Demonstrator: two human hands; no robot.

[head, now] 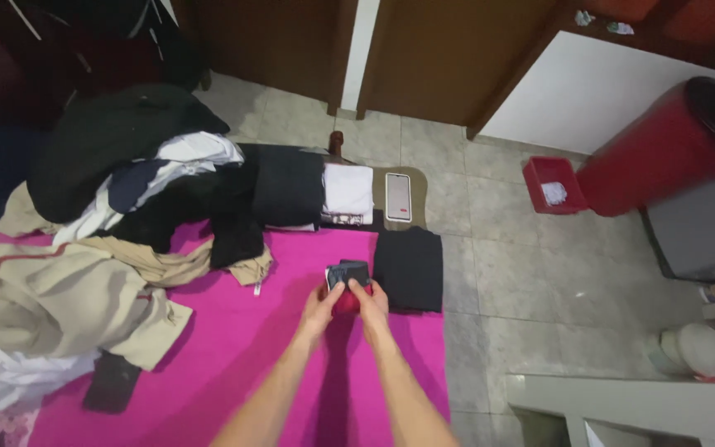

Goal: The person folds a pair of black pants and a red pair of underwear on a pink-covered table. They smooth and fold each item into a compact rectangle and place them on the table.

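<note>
My left hand [320,310] and my right hand [371,304] meet over the pink sheet [233,348]. Together they grip a small folded garment [347,280], dark grey on top and red underneath. A folded black garment [408,269] lies flat just right of it. To the left sprawls a heap of unfolded clothes [117,215] in black, white and beige.
Folded black [287,186] and white [347,192] pieces sit at the far edge, beside a phone [398,197]. On the tiled floor stand a red bin [554,184] and a large red container [664,145]. A dark flat object [112,382] lies near left.
</note>
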